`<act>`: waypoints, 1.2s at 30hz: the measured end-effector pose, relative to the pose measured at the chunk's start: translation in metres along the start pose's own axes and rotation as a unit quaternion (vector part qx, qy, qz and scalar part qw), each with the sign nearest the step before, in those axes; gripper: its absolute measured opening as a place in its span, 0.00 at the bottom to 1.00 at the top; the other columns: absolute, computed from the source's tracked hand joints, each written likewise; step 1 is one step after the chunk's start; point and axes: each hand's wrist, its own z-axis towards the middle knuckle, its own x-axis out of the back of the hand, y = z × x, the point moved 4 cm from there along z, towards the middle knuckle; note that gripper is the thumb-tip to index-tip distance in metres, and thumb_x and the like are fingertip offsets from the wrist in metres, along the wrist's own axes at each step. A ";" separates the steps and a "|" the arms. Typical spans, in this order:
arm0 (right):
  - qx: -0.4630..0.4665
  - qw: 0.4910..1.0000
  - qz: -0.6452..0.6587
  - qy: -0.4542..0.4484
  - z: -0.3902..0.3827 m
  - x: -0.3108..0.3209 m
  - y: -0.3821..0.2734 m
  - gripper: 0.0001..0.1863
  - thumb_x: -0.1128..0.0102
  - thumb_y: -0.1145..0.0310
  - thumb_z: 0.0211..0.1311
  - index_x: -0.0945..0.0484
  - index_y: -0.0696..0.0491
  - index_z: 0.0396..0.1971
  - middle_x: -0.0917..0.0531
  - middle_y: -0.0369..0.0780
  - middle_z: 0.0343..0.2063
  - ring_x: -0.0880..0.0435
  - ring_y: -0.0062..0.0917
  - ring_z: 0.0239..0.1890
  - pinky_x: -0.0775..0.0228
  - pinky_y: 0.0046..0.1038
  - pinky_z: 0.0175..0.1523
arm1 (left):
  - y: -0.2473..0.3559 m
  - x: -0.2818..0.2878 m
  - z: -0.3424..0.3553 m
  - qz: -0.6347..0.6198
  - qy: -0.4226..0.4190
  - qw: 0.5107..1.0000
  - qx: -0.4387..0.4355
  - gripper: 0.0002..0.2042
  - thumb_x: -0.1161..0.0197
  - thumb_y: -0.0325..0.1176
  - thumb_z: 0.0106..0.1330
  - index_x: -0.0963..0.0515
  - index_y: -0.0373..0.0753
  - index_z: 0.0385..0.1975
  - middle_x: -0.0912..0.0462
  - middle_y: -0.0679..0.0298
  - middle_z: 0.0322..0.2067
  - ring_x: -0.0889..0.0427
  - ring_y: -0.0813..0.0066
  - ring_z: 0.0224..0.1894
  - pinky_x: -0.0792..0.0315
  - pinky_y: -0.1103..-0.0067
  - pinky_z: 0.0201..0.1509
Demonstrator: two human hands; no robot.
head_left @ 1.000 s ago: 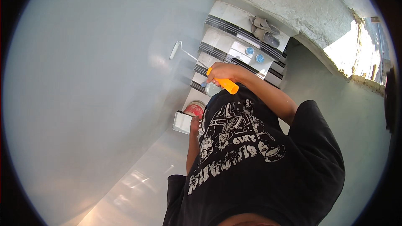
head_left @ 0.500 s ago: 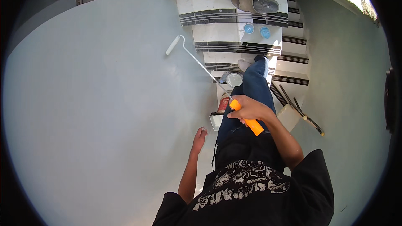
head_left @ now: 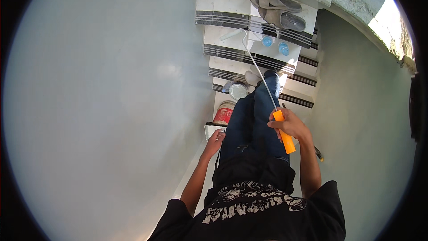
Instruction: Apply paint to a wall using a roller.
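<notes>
My right hand (head_left: 292, 125) is closed around the orange handle of a paint roller (head_left: 263, 79). Its long thin metal rod reaches up and to the left over my leg, and its white roller sleeve (head_left: 230, 35) appears over the upper steps. Low on the left, my left hand (head_left: 215, 141) has its fingers drawn together beside a white paint tray (head_left: 210, 131), with a small pale bit at the fingertips. Whether that hand touches the tray I cannot tell. Just beyond the tray stands a red paint bucket (head_left: 223, 113).
Black-edged white stairs (head_left: 247, 19) run upward between pale grey walls (head_left: 102, 85). On them are a round white-lidded tub (head_left: 238, 91), two blue-looking cups (head_left: 283, 48) and a pair of grey shoes (head_left: 285, 18). A dark stick with a yellow tip (head_left: 319, 153) lies at my right.
The roller has swung right, off the left wall and over the steps, with my right hand shifting right and lower. My left hand has come closer to the tray. The view has turned.
</notes>
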 end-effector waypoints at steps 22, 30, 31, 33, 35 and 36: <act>-0.249 0.886 -0.380 -0.095 0.069 -0.164 -0.113 0.12 0.44 0.64 0.56 0.27 0.55 0.37 0.30 0.33 0.15 0.30 0.18 0.14 0.35 0.21 0.19 | -0.135 -0.331 -0.078 -0.717 0.345 0.565 0.220 0.15 0.47 0.42 0.66 0.24 0.36 0.42 0.25 0.66 0.24 0.27 0.77 0.26 0.31 0.79 0.33; -0.283 0.811 -0.504 -0.084 0.091 -0.212 -0.097 0.15 0.34 0.66 0.52 0.34 0.51 0.29 0.30 0.33 0.16 0.31 0.18 0.14 0.35 0.21 0.19 | -0.082 -0.514 -0.049 -0.726 0.160 0.642 0.189 0.26 0.49 0.55 0.66 0.32 0.43 0.56 0.22 0.62 0.42 0.23 0.67 0.39 0.30 0.59 0.38; -0.258 0.806 -0.527 -0.085 0.096 -0.213 -0.096 0.15 0.34 0.65 0.52 0.34 0.51 0.30 0.30 0.34 0.17 0.30 0.18 0.15 0.34 0.22 0.19 | -0.079 -0.484 -0.057 -0.635 0.225 0.715 0.189 0.24 0.49 0.53 0.66 0.30 0.43 0.55 0.21 0.63 0.42 0.22 0.67 0.40 0.29 0.63 0.38; -0.231 0.797 -0.551 -0.085 0.095 -0.215 -0.093 0.17 0.34 0.64 0.53 0.34 0.52 0.32 0.28 0.36 0.19 0.29 0.21 0.16 0.33 0.24 0.20 | -0.085 -0.434 -0.068 -0.682 0.248 0.657 0.206 0.22 0.49 0.51 0.67 0.29 0.42 0.53 0.21 0.62 0.41 0.22 0.68 0.39 0.28 0.66 0.39; -0.229 0.828 -0.504 -0.088 0.097 -0.201 -0.089 0.16 0.34 0.63 0.54 0.33 0.52 0.33 0.28 0.37 0.20 0.28 0.21 0.17 0.32 0.25 0.21 | -0.107 -0.395 -0.070 -0.705 0.304 0.610 0.197 0.19 0.49 0.45 0.67 0.26 0.39 0.49 0.20 0.61 0.40 0.22 0.71 0.38 0.27 0.74 0.40; -0.226 0.848 -0.468 -0.102 0.105 -0.203 -0.088 0.15 0.35 0.62 0.54 0.32 0.52 0.33 0.27 0.37 0.21 0.27 0.22 0.19 0.31 0.26 0.22 | -0.128 -0.375 -0.067 -0.680 0.342 0.625 0.172 0.17 0.48 0.42 0.67 0.25 0.38 0.47 0.20 0.61 0.39 0.22 0.72 0.38 0.28 0.77 0.41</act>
